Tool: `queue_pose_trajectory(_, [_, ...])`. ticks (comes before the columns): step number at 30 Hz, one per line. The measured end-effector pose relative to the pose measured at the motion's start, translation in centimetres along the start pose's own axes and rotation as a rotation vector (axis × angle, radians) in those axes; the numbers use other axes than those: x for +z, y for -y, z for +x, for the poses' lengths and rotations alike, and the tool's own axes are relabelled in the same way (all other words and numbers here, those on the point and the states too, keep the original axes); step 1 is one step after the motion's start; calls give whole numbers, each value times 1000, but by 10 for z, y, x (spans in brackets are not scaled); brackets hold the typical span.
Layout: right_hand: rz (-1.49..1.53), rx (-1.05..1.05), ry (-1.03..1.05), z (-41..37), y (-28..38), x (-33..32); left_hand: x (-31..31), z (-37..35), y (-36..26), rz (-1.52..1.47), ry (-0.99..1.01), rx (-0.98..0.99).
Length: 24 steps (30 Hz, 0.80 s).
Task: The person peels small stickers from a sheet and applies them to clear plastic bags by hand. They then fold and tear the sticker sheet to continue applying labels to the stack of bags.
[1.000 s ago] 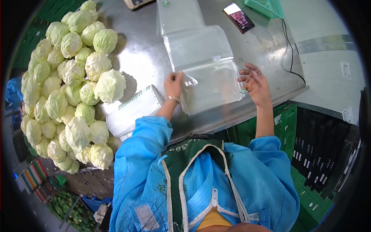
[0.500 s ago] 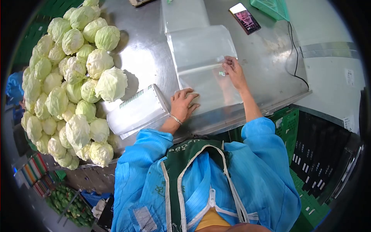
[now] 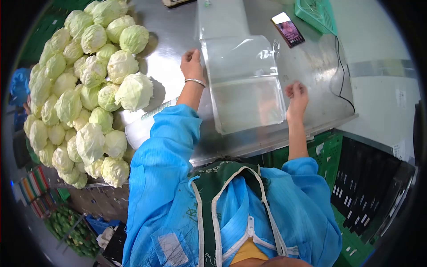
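Observation:
A stack of clear plastic bags [image 3: 244,104] lies flat on the steel table. Just past its upper left edge is my left hand [image 3: 192,66], fingers curled together; whatever they may hold is hidden. My right hand [image 3: 297,100] hovers by the stack's right edge, its fingers also bent inward, and I cannot make out anything in them. Under my left sleeve a white sheet with green print [image 3: 138,129] is partly covered. Heads of cabbage [image 3: 133,92] are piled to the left of it.
A lit phone [image 3: 288,30] lies at the upper right, beside a green plastic basket [image 3: 318,15]. A black cable [image 3: 341,75] runs down the table's right side. More clear plastic [image 3: 222,20] lies beyond the bags. Green crates [image 3: 322,149] stand below the table edge.
My left hand has moved up and left, off the bags. My right hand has drawn right and down, away from them. The small green-and-white label on the bag no longer shows there.

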State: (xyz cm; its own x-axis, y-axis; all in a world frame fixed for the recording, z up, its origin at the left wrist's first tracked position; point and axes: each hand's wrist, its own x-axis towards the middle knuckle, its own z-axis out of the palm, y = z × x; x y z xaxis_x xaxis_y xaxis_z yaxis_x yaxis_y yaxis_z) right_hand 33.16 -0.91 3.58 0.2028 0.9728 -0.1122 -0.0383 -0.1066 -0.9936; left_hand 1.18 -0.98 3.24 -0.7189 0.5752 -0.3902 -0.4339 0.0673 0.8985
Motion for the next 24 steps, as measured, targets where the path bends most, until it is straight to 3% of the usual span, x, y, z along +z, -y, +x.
queue_pose_trajectory(4, [-101,317,506,-57,-16,44,-61,-23,-50,52,175,232])
queue_pose_trajectory(6, [-154,502,723,-83,-15,75,-115,-36,-62,195,97,309])
queue_pose_trajectory(10, [-149,661,965,-119,-23,147,-214,-63,-60,302,-125,414])
queue_pose_trajectory(14, [-355,596,1022,-137,-30,210,-276,-84,-37,467,-222,435])
queue_pose_trajectory(17, [-287,502,987,-143,-52,222,-284,-96,-38,617,-218,465])
queue_pose_trajectory(21, [-356,214,1041,-147,-35,182,-292,-82,-54,915,-107,641])
queue_pose_trajectory(24, [-259,208,961,-144,-33,141,-293,-72,-62,1146,53,680])
